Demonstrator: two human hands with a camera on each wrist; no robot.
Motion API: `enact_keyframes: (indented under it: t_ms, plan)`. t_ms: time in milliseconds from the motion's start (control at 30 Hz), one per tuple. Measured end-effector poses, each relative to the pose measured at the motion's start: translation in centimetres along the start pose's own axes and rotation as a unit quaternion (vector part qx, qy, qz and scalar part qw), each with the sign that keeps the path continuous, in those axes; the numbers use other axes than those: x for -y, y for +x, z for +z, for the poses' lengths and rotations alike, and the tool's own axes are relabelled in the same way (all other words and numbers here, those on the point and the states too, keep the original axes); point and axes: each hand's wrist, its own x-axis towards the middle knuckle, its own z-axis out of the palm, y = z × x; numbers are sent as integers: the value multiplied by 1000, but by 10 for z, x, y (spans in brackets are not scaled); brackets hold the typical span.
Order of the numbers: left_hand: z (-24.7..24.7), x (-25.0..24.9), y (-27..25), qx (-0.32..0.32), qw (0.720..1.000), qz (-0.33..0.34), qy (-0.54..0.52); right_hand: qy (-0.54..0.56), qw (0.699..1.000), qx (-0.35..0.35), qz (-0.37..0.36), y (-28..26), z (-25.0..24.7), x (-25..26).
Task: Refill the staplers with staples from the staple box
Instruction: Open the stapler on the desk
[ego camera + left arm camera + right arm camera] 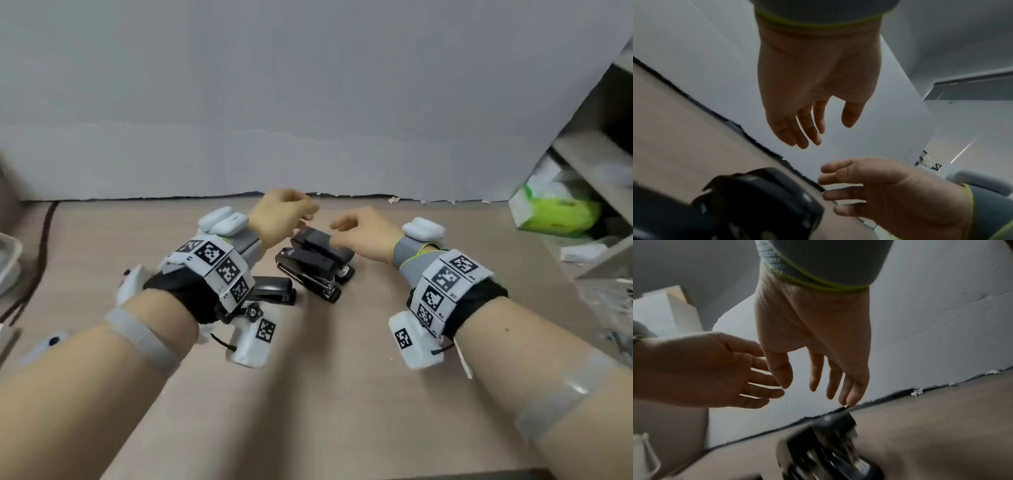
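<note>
Two black staplers [313,269] lie side by side mid-table, and a third, smaller black stapler [275,291] lies to their left, partly behind my left wrist rig. My left hand [301,210] hovers over the far end of the pair, fingers relaxed, holding nothing. My right hand [342,229] hovers just right of it, just above the rear stapler [323,245], also empty. In the left wrist view my left hand [826,133] hangs open over a blurred stapler [766,194]. In the right wrist view my right hand [813,389] is open above a stapler [828,443]. No staple box shows.
A grey cardboard wall [308,102] closes the back of the beige table [342,394]. A shelf unit at the right holds a green and white pack [555,209] and small items. A clear plastic container [7,260] and a dark cable [41,257] are at the left edge.
</note>
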Motion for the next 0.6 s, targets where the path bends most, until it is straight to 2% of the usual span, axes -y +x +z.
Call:
enact_keyframes:
  t_ms: [133,267,467,533,600]
  plan:
    - [3,44,5,3,992,26,127,-51,998,19,-24,6,26,-23]
    - [2,68,-4,-18,977,52,208,-80,994,1,-71,3,44,-36]
    - [-12,101,-34,-22,946,35,322,-133,983,-87,-98,-20,63,-47]
    - [-18,111,-47,-12,931,20,365,-157,975,-133,-80,-29,68,-45]
    - [-22,120,-51,-13,918,19,397,-136,968,-199,-70,-36,69,-41]
